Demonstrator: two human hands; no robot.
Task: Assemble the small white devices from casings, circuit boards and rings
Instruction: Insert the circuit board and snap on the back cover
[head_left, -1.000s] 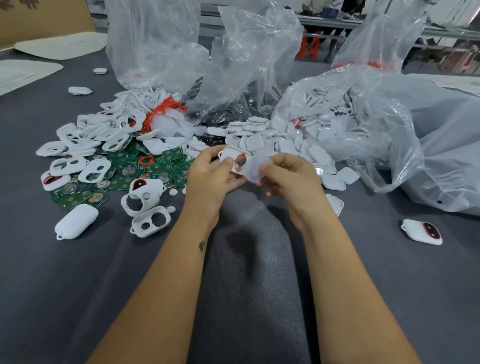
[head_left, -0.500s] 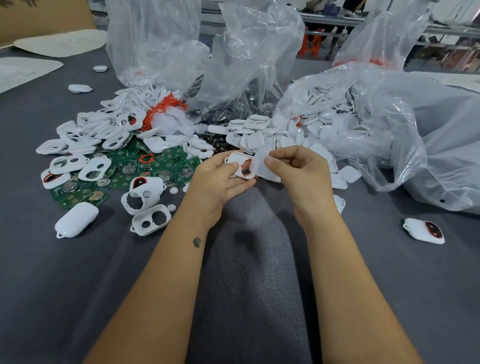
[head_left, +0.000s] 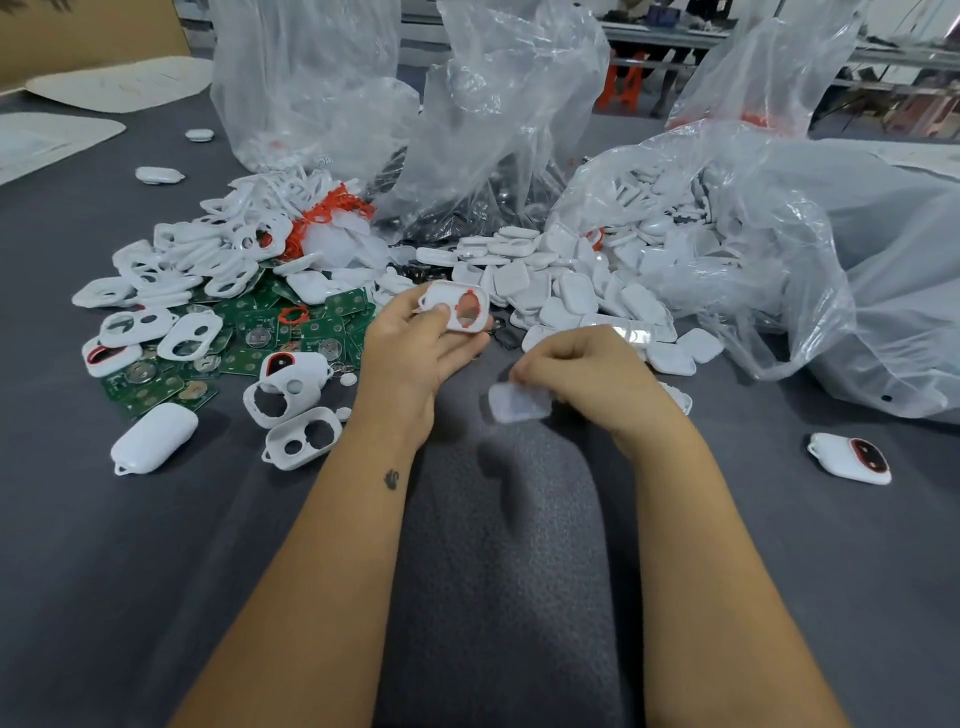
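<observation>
Apart now, the hands: left (head_left: 415, 348) grips casing (head_left: 457, 306), right (head_left: 587, 374) pinches translucent piece (head_left: 519, 404) (no legible writing).

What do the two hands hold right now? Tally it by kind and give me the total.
white casing with an orange ring, in the left hand: 1
translucent white piece, in the right hand: 1
Total: 2

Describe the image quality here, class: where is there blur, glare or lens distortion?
Head view: the translucent piece in the right hand is smeared by motion blur; glare streaks the plastic bags; wide-angle distortion bows the forearms outward; soft shadows fall under both hands; the left hand and its casing stay sharp.
</observation>
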